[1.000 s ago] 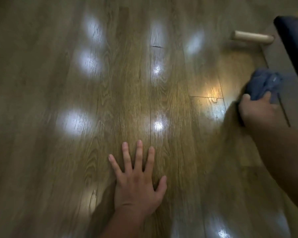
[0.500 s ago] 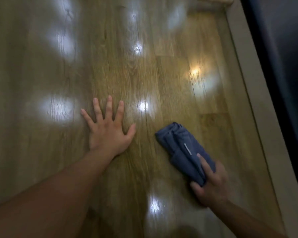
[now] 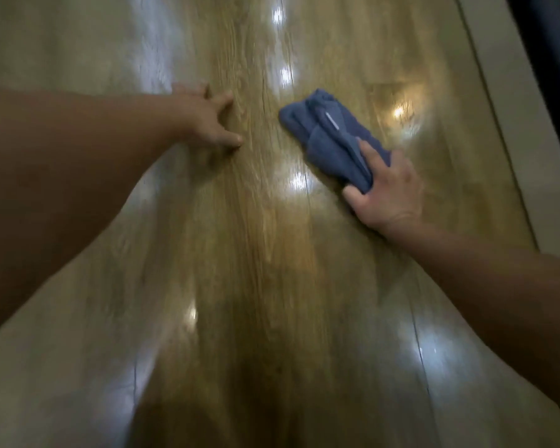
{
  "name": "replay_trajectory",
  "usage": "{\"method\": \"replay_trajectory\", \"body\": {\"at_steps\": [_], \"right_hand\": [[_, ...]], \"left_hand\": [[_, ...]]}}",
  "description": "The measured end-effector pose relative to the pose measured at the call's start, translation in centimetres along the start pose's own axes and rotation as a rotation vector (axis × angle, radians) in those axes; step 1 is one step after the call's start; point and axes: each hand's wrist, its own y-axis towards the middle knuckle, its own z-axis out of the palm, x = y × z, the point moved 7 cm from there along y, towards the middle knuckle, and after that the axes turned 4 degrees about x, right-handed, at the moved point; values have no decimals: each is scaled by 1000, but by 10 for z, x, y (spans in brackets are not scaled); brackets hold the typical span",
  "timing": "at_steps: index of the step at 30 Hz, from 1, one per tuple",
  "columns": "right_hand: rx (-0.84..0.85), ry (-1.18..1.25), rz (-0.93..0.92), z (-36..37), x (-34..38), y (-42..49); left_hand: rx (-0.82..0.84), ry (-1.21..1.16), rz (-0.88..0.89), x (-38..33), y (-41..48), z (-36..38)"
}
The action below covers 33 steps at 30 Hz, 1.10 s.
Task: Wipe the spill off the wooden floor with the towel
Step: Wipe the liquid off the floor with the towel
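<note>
The wooden floor (image 3: 259,253) is filling nearly the whole view, its brown grain running away from the camera and bright patches of glare sitting on its glossy planks. I cannot tell any wet patch from these reflections. A pale strip (image 3: 511,124) is running along the floor's right edge, with a dark surface (image 3: 556,43) lying beyond it in the far right corner.

The towel (image 3: 324,134) is lying on the floor right of centre, between the two hands. It is blue, soft and bunched into thick folds, and a small white tag (image 3: 333,121) is showing on top. The right hand (image 3: 388,189) is gripping its near end: the forefinger is lying over the top folds, the thumb is tucking against the near edge, and the other fingers are curling round the cloth.

The left hand (image 3: 207,121) is pressing the bare floor well apart from the towel, with fingers and thumb spread and holding nothing.

Half a second ago the towel was lying lower in the view, closer to the camera. A second ago the right hand was holding it balled up far off to the right.
</note>
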Motion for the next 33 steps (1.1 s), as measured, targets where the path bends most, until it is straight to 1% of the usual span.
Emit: {"method": "replay_trajectory", "body": {"at_steps": [3,6,8,10,11,13,14,15,17,18,19,20,21,22,23,25,27,28,29,30,32,33], "right_hand": [[38,26,10,-2,2,-1],[130,43,11,-4,10,-27],[181,73,-40,-1,14,-69],[177,78,-150,5,16,-139],[157,90,-220,6,17,-180],[241,119,-405,13,18,-267],[336,94,-542,19,18,-305],[402,42,-733,24,17,-334],[451,12,-1131,26,6,-347],[460,2,-1241,26,-1,-335],[442,3,-1265,25,-10,-310],[395,18,-1208,20,-19,-276],[346,27,-1091,16,-33,-239],[292,25,-918,9,-50,-200],[225,11,-709,-3,-72,-162],[106,-21,-236,-30,-128,-100],[99,-3,238,-50,-178,-71],[115,39,397,-56,-189,-72],[115,76,493,-56,-191,-76],[102,116,549,-54,-183,-81],[44,198,573,-43,-146,-97],[25,197,547,-37,-123,-107]], "left_hand": [[84,8,34,-30,-58,48],[169,0,41,-48,-110,93],[177,35,37,-52,-133,109],[177,55,40,-55,-149,120],[181,50,33,-55,-154,125],[211,15,14,-54,-162,134],[225,-1,0,-53,-164,137],[231,-15,-15,-52,-166,138],[222,-53,-30,-54,-168,141],[213,-72,-31,-55,-169,143],[200,-79,-25,-57,-169,143],[189,-77,-17,-57,-167,144],[185,-75,-15,-56,-166,143],[188,-69,-18,-55,-166,143],[183,-49,-18,-54,-164,142],[164,-2,-20,-53,-163,140],[180,6,-33,-56,-164,139],[191,7,-41,-58,-165,139],[200,14,-48,-61,-166,139],[205,22,-53,-64,-167,139],[204,17,-59,-67,-170,138],[198,16,-49,-69,-170,137]]}}
